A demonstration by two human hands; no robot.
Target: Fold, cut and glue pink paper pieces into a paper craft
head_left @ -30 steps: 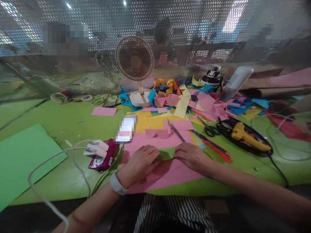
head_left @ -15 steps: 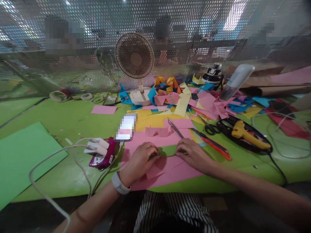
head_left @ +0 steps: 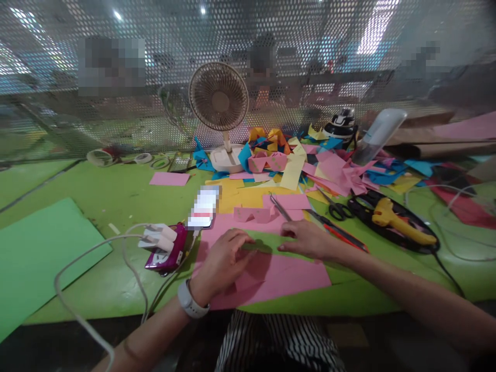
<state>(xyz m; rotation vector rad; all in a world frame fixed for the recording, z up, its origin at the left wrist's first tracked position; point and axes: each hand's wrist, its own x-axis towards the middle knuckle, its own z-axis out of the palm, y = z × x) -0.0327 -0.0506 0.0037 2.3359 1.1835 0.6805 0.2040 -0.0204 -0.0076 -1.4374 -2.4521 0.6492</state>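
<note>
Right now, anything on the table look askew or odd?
The clear container at the back right leans noticeably, though the lens may exaggerate it. Beside it, coloured paper pieces lie in a loose jumble, unlike the flat pink sheet. No spill visible.

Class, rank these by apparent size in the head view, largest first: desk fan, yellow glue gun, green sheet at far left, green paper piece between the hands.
1. Green sheet
2. Desk fan
3. Yellow glue gun and green paper piece: unsure, because the piece is partly covered.

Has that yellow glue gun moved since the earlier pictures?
No. Judged against the desk fan, the yellow glue gun lies in the same place on its black tray.
</note>
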